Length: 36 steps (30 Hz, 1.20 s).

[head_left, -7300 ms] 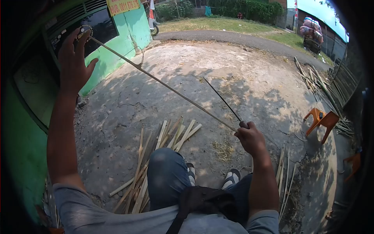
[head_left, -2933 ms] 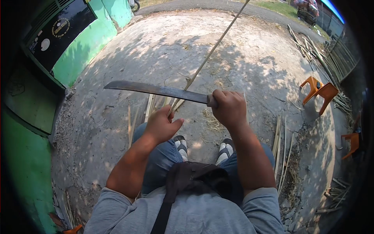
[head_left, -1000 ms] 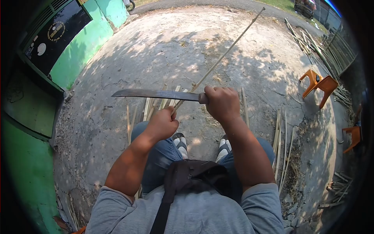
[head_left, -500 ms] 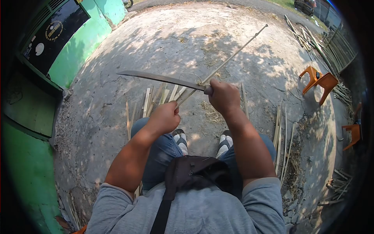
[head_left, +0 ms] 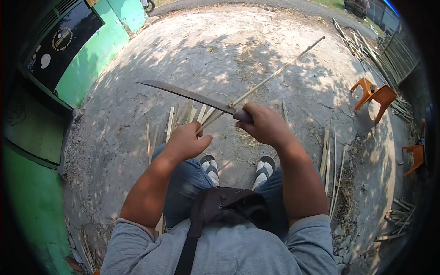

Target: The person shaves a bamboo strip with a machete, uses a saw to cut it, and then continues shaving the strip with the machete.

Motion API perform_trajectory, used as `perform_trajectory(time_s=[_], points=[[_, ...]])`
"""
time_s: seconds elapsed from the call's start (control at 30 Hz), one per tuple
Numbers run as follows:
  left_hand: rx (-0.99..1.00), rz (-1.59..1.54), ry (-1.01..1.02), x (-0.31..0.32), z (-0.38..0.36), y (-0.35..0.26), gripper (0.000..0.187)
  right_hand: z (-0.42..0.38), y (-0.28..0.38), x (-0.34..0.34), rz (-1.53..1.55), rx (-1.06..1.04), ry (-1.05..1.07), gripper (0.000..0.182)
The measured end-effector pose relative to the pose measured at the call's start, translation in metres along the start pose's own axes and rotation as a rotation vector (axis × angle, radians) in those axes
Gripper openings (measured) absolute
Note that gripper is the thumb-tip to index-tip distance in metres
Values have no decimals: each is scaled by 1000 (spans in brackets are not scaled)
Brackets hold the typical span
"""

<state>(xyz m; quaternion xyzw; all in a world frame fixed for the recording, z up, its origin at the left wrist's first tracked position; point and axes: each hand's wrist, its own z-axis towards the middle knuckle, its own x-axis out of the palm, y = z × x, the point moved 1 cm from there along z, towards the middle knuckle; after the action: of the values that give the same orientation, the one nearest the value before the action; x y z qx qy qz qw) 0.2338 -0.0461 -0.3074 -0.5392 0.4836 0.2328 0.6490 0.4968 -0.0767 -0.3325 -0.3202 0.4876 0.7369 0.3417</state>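
My right hand [head_left: 266, 124] is closed around the handle of a machete [head_left: 190, 95], whose long dark blade points to the left. A long thin bamboo strip [head_left: 271, 76] slants from my left hand [head_left: 185, 140] up to the far right, and the blade crosses it near the handle. The fingers of my left hand are curled on the strip's near end, with the thumb sticking out from it. By the crossing, a thin curled shaving [head_left: 220, 95] stands out from the strip.
Several cut bamboo strips [head_left: 171, 121] lie on the concrete ground before my left knee, others [head_left: 326, 158] beside my right leg. Orange plastic chairs [head_left: 384, 97] stand at the right, near piled bamboo poles [head_left: 362, 46]. A green wall [head_left: 98, 55] runs along the left.
My right hand and the machete handle have come down slightly, tilting the blade more. The strip's far end has shifted right and down. My left thumb has lifted away from the strip.
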Motion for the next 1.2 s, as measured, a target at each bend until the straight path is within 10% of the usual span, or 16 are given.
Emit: perform_trajectory(time_s=[0.47,0.67,1.2], points=[[211,-244,-146,-21,-17,2,30,5,19,-10,-247,-247,-547,22],[112,-5,-3,-31,-16,26,42,4,18,-4,-215,-233,-520,22],[-66,-580,70,-10,-37,62,43,14,8,22,-207,-36,-316,15]])
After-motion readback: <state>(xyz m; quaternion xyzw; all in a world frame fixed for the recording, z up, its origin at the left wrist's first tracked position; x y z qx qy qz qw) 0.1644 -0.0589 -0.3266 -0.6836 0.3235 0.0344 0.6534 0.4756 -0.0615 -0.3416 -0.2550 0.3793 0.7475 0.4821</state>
